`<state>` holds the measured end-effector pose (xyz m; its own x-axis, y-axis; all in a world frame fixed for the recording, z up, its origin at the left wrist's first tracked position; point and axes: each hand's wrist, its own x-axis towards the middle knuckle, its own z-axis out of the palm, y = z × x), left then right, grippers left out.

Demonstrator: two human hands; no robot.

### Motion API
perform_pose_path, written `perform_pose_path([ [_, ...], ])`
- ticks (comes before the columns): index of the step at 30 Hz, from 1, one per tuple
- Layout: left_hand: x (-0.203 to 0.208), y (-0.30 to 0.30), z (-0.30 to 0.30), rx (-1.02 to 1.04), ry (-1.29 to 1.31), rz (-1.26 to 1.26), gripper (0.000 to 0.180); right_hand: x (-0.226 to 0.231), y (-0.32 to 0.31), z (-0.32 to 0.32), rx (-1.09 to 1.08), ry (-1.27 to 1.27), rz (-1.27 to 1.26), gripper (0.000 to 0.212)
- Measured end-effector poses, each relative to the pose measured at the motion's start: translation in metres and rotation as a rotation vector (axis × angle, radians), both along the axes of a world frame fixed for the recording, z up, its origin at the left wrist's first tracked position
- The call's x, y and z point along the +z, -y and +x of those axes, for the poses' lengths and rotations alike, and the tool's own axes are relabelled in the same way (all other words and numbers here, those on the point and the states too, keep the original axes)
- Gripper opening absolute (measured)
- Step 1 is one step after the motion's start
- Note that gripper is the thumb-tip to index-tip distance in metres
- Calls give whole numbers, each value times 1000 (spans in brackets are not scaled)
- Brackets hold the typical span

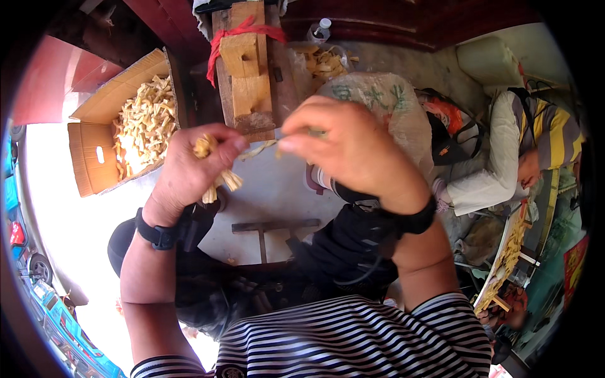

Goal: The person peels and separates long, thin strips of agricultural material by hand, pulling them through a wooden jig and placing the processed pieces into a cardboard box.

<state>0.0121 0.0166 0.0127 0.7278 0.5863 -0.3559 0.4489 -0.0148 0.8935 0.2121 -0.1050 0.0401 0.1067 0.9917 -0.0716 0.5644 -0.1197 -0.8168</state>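
My left hand (179,160) is closed around a small bundle of pale yellow strips (230,181), whose cut-looking ends stick out below the thumb. From the bundle a thin twisted strip (259,150) runs across to my right hand (359,148). The thumb and fingers of that hand are pinched together at the strip's far end, slightly blurred. Just beyond both hands stands a wooden bench with a wooden block (246,94) on it, tied round with a red cloth (252,28). Part of the bundle is hidden inside my left hand.
An open cardboard box (85,148) at the left holds many similar bundles. Behind the right hand are a full translucent sack (378,85) and a plastic bottle (323,28). A person in pale trousers (488,179) sits at the right, near a tray (488,293) of yellow pieces.
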Motion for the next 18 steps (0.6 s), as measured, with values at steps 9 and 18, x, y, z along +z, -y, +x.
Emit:
perform_pose_path([
  [9,-33,25,2,-376,198,113,12,-144,59,184,5,-440,-960,36],
  [18,-41,36,7,-415,124,271,11,-203,67,192,-178,768,-421,93],
])
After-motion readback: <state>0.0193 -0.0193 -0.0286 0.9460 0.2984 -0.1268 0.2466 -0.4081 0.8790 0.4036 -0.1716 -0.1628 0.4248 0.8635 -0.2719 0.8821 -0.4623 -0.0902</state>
